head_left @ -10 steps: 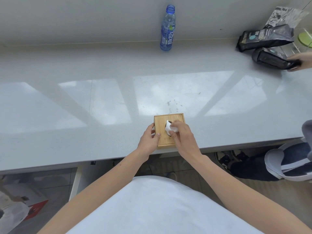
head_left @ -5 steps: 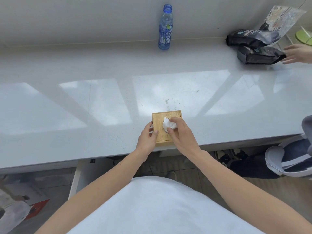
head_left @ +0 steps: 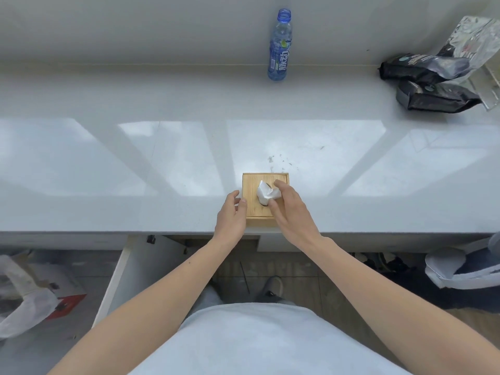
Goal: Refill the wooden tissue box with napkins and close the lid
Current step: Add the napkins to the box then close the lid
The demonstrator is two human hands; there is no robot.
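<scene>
Both forearms reach forward from the near side, converging on the wooden box [head_left: 252, 210]. The left hand [head_left: 231, 215] grips the box's left side at 9 o'clock, fingers curled against the wall and the thumb lying on the lid's edge. The right hand [head_left: 290, 212] comes in from 4 o'clock and pinches the white napkin [head_left: 266, 194] between thumb and forefinger; the napkin stands crumpled out of the dark opening in the middle of the closed lid.

The box sits at the very near edge of the tabletop [head_left: 162, 163], its front wall almost flush with the rim. A few dark specks [head_left: 278, 161] lie just beyond it at 12 o'clock. Wide bare surface runs toward 9, 12 and 3 o'clock. A blue bottle [head_left: 280, 47] stands upright well apart at 12 o'clock by the back wall, and 2 black bags [head_left: 433, 96] lie at 2 o'clock.

Compared with 0.5 s ago, the right hand's fingers have spread a little, showing more of the napkin, and the other person's hand beside the bags is gone.
</scene>
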